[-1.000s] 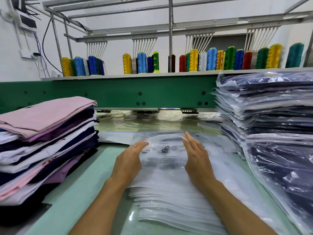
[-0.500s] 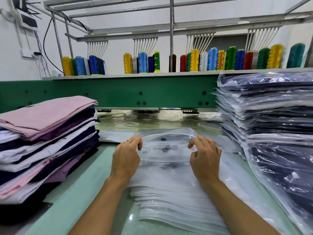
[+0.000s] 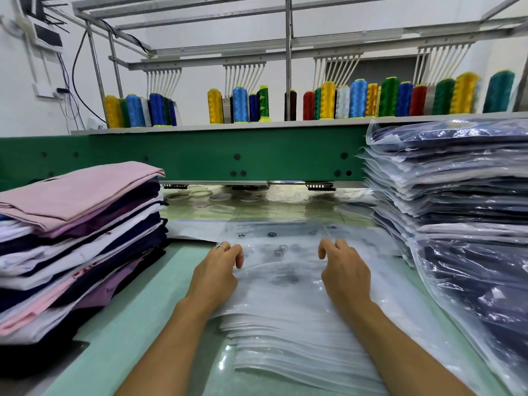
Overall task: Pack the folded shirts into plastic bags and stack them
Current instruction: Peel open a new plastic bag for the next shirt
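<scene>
A pile of empty clear plastic bags (image 3: 288, 341) lies on the pale green table (image 3: 134, 315) in front of me. Both my hands rest on its far end with fingers curled. My left hand (image 3: 217, 271), wearing a ring, pinches the left edge of the top plastic bag (image 3: 281, 271). On the bag's right edge my right hand (image 3: 345, 271) does the same. The bag is slightly raised and wrinkled between them. A stack of folded shirts (image 3: 77, 238) in pink, navy and white stands at the left. At the right is a tall stack of bagged shirts (image 3: 457, 181).
A green machine beam (image 3: 200, 155) runs across the back, with a low gap beneath it holding rings and loose film. Several coloured thread spools (image 3: 357, 98) stand on the shelf above. Leaning bagged shirts (image 3: 485, 295) crowd the right side of the table.
The hands went from lying flat on the bags to pinching the top bag's far end and lifting it. Now they sit lower and wider apart, with the bag flatter.
</scene>
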The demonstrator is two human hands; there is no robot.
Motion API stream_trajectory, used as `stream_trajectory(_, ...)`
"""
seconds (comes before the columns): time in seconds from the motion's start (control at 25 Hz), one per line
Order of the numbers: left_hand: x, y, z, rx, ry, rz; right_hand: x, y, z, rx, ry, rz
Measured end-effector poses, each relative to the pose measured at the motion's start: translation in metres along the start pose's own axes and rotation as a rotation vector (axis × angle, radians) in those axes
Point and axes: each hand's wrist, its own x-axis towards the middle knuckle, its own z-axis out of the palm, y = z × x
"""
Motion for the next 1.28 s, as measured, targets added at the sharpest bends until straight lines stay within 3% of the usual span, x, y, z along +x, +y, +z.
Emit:
stream_trajectory(0.16,0.001,0.005,0.005,-0.194,-0.131,0.062,0.001,0.0,0.002,0.079,-0.267,-0.214)
stream_trajectory(0.28,-0.001,0.008,0.012,-0.288,-0.192,-0.007,0.0,-0.004,0.005,0.199,-0.487,-0.229)
stream_trajectory(0.48,-0.005,0.022,0.009,-0.15,-0.269,-0.09,0.001,-0.01,0.007,0.058,-0.415,-0.152)
stream_trajectory(0.6,0.004,0.017,-0.014,-0.143,-0.301,-0.12,0.011,-0.032,0.007,0.024,-0.463,-0.087)
stream_trajectory(0.68,0.012,0.002,-0.04,-0.036,-0.233,-0.112,0.023,-0.054,0.003,0.159,-0.531,-0.026)
stream_trajectory(0.92,0.035,-0.07,-0.17,0.298,0.171,-0.174,0.057,-0.167,-0.003,0.71,-0.591,-0.022)
stream_trajectory(1.0,0.038,-0.093,-0.209,0.441,0.161,-0.275,0.064,-0.215,-0.005,0.862,-0.608,-0.041)
stream_trajectory(1.12,0.031,-0.125,-0.248,0.56,-0.036,-0.476,0.071,-0.284,-0.007,1.039,-0.646,-0.059)
stream_trajectory(1.28,0.024,-0.15,-0.272,0.611,-0.006,-0.394,0.076,-0.349,-0.006,1.203,-0.71,-0.047)
